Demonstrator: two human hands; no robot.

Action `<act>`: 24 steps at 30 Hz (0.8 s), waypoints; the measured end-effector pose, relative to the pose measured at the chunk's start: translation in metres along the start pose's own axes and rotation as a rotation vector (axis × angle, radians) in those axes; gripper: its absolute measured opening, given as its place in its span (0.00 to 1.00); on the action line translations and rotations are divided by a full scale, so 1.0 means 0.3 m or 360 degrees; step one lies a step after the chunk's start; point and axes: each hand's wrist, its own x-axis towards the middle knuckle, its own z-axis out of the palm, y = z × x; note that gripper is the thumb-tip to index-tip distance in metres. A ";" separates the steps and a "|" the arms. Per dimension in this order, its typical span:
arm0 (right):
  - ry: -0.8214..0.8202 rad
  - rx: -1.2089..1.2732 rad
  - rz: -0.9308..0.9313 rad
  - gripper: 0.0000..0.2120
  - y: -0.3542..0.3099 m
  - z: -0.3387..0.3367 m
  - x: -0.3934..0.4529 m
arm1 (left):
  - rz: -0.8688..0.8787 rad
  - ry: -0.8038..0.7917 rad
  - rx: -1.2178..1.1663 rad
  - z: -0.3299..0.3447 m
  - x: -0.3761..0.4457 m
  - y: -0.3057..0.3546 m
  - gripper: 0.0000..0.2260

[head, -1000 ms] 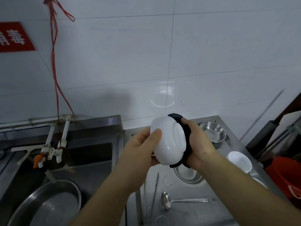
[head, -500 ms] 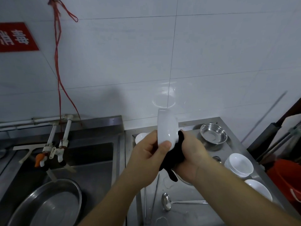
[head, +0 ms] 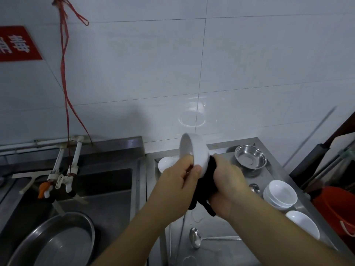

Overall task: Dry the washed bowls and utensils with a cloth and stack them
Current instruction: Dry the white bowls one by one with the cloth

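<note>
My left hand point(head: 175, 182) grips a white bowl point(head: 195, 150) by its rim, holding it on edge above the steel counter point(head: 226, 252). My right hand point(head: 227, 180) holds a black cloth point(head: 204, 189) against the bowl's outer side. A small stack of white bowls point(head: 280, 193) stands at the right, with another white bowl point(head: 303, 224) nearer me. A white dish point(head: 166, 163) lies behind my left hand. A steel bowl point(head: 250, 157) sits at the back. A steel ladle point(head: 196, 238) and thin metal chopsticks point(head: 180, 237) lie on the counter.
A sink point(head: 103, 189) with taps point(head: 63, 175) lies to the left, with a large steel basin point(head: 55, 240) in it. A red bucket point(head: 338, 210) and dark poles stand to the right of the counter. A small spoon point(head: 254, 187) lies beside the bowl stack.
The bowl has been turned from base-toward-me to on edge, then tilted with its rim to the left. My right hand with the cloth slid from the bowl's back down to its lower side.
</note>
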 end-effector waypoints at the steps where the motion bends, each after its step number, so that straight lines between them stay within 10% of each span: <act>1: 0.0010 0.0023 -0.0038 0.14 -0.001 0.002 -0.001 | -0.0006 -0.0021 0.0045 0.006 0.002 -0.006 0.11; 16: -0.0121 -0.0126 -0.0149 0.14 0.025 -0.062 0.089 | 0.0512 -0.0224 0.0779 0.043 0.003 -0.091 0.12; 24: -0.0254 0.0134 0.0006 0.19 0.088 -0.095 0.110 | -0.0293 0.0461 0.0036 0.073 -0.006 -0.160 0.13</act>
